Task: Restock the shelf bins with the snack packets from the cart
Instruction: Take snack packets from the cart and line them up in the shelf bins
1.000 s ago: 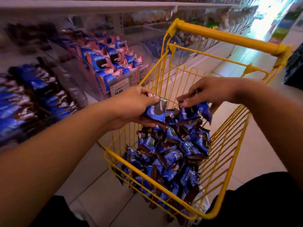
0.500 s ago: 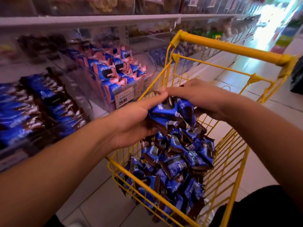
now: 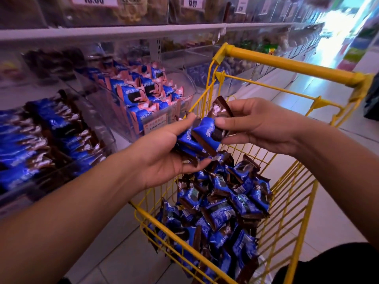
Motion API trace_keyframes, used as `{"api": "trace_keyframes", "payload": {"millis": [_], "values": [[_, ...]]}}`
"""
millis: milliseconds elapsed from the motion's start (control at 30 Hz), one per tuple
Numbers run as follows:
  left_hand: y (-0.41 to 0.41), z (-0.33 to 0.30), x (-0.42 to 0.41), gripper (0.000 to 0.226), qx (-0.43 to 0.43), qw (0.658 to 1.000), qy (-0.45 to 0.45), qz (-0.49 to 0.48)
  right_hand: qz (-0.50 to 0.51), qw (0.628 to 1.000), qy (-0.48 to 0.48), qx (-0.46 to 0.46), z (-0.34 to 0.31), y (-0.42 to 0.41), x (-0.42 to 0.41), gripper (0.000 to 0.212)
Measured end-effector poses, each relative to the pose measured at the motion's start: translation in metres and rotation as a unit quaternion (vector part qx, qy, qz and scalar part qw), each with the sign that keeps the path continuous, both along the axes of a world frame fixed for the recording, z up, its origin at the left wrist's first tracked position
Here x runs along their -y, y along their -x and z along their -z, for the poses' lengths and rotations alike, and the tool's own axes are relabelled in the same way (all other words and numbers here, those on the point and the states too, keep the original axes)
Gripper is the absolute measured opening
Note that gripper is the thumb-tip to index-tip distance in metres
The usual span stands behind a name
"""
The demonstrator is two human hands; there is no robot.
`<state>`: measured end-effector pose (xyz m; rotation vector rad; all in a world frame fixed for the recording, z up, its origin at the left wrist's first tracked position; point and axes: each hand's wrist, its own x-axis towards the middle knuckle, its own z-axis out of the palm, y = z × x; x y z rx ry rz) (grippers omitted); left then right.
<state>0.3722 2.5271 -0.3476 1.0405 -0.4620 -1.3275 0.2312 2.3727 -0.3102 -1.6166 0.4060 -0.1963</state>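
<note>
Above yellow cart (image 3: 287,64): left hand (image 3: 164,158) cupping snack packets (image 3: 190,140); right hand (image 3: 256,128) pinching one packet (image 3: 215,128); likely light, crinkly, slippery; gripping mid-body safest.

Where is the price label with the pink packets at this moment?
In the head view, left of centre: the price label is on the pink-packet bin, left of the yellow cart.

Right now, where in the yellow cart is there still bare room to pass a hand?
The far part of the yellow cart, under its handle and along the right side wires, shows no packets. The near part is crowded with the blue packet pile. Left hand and right hand hold packets above it.
</note>
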Motion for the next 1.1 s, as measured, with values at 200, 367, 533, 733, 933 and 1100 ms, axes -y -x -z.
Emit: {"api": "trace_keyframes", "payload": {"millis": [200,367,533,733,933,1100], "values": [[0.002,-0.006,-0.009,0.043,0.021,0.997,0.023,0.076,-0.022,0.999,0.034,0.022,0.004,0.001,-0.002,0.053],[0.005,-0.008,-0.016,0.071,0.096,0.994,0.026,0.041,-0.022,0.996,0.088,0.025,0.01,-0.005,-0.006,0.06],[-0.001,-0.003,-0.023,0.084,0.277,0.96,-0.001,-0.034,-0.059,0.984,0.16,0.058,0.013,-0.01,-0.014,0.074],[-0.005,-0.005,-0.037,0.085,0.408,0.912,0.011,-0.042,-0.12,0.97,0.199,0.069,0.004,-0.008,-0.019,0.076],[-0.007,-0.005,-0.052,0.082,0.308,0.942,0.067,-0.112,-0.113,0.97,0.196,0.095,-0.002,-0.015,-0.034,0.064],[-0.002,-0.003,-0.07,0.057,0.218,0.965,0.093,-0.111,-0.11,0.972,0.176,0.114,-0.001,-0.023,-0.047,0.052]]}}
